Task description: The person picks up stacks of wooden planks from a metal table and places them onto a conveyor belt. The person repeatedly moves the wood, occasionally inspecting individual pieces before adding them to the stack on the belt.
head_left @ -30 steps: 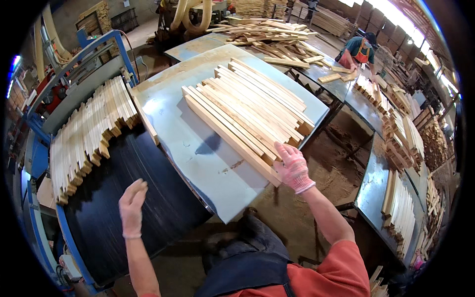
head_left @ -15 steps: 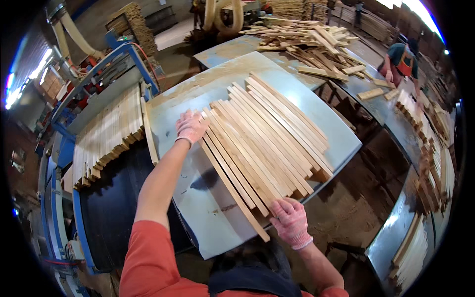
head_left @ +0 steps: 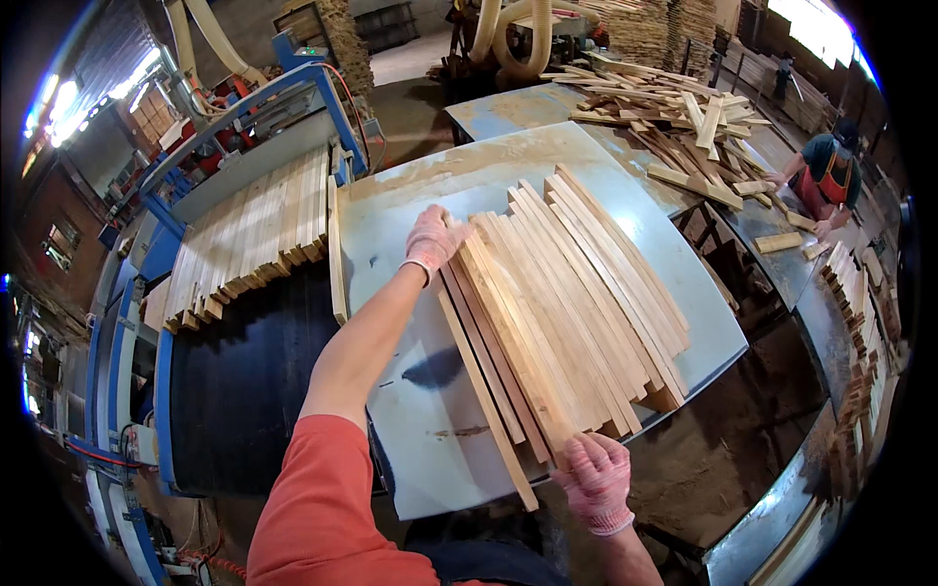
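A row of pale wooden strips (head_left: 576, 293) lies side by side on a light blue metal table (head_left: 420, 469). One wooden strip (head_left: 513, 347) is raised a little above its neighbours, spanning between my two gloved hands. My left hand (head_left: 435, 239) is closed round its far end. At the near end, by the table's front edge, my right hand (head_left: 596, 479) grips the same strip, fingers wrapped over it. To the left of it, a few more strips lie with small gaps between them, the outermost one (head_left: 486, 400) jutting past the table edge.
On the left, a blue-framed machine (head_left: 337, 112) has a dark belt (head_left: 249, 391) carrying a row of strips (head_left: 259, 225). Loose wood pieces (head_left: 684, 127) are heaped on a farther table. A person (head_left: 826, 181) works at the right, beside more stacked strips (head_left: 855, 293).
The view has swung left, shifting the table rightward in the picture. One strip now stands raised between both hands, and a gap has opened to its left.
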A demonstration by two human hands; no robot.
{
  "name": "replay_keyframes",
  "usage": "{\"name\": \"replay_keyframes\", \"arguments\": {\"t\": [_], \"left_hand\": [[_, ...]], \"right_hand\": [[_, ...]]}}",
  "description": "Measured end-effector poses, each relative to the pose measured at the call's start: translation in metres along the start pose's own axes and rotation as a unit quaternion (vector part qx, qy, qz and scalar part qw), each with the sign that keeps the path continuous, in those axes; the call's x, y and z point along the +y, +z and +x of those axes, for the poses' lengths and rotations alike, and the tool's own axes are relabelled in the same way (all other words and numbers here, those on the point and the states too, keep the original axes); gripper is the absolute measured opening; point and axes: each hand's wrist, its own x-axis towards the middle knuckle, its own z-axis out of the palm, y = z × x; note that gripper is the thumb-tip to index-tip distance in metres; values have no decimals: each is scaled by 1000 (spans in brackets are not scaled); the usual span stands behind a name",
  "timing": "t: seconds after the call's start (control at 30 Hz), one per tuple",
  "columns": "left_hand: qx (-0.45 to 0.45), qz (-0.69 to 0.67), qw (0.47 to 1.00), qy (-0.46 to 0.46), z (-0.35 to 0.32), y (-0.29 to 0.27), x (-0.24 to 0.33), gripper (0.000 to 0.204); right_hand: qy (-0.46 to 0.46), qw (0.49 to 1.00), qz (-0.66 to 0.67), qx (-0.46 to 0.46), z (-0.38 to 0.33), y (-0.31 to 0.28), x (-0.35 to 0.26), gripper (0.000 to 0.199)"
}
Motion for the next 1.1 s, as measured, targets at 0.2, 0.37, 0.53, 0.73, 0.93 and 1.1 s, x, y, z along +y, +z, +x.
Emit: {"name": "replay_keyframes", "arguments": {"t": [0.2, 0.37, 0.53, 0.73, 0.93, 1.1], "left_hand": [[-94, -508, 855, 43, -40, -84, 9, 24], [-60, -539, 797, 266, -118, -122, 93, 42], [-103, -523, 761, 370, -180, -130, 143, 50], [-266, -556, 620, 485, -306, -74, 240, 40], [-445, -520, 501, 530, -575, -37, 301, 77], [-705, -282, 518, 394, -681, 34, 283, 67]], "right_hand": [[51, 994, -75, 54, -21, -21, -47, 57], [252, 944, -176, 116, -52, -23, -99, 68], [331, 894, -237, 188, -122, 6, -145, 66], [381, 806, -302, 338, -212, 19, -215, 59], [499, 648, -304, 489, -375, 49, -268, 46], [657, 363, -165, 640, -550, 86, -305, 40]]}}
